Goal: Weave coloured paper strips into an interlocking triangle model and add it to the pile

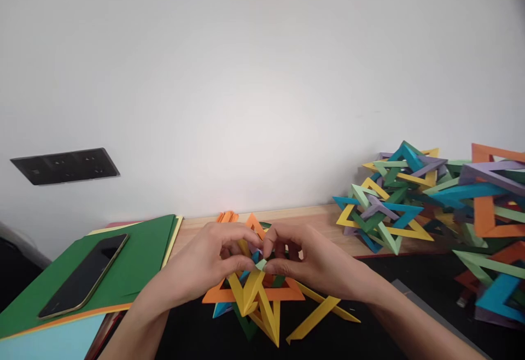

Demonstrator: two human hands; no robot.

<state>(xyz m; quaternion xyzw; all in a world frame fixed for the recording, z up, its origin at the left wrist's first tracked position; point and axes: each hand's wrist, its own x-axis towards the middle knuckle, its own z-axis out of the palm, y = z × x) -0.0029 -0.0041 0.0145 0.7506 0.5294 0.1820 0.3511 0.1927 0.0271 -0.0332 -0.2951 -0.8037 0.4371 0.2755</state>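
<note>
My left hand (209,259) and my right hand (305,259) meet over a partly built paper star model (254,300) of interlocked orange, yellow, blue and green strips standing on the desk. Both hands have their fingers pinched together at the top of the model, around a small pale green paper tip (261,264). Yellow pointed strips (315,319) stick out below and to the right of my hands.
Finished multicoloured paper star models lie at the right (389,201) and far right (492,228). A phone (84,275) rests on a stack of green and other coloured paper sheets (135,261) at the left. A dark wall socket panel (65,166) is on the white wall.
</note>
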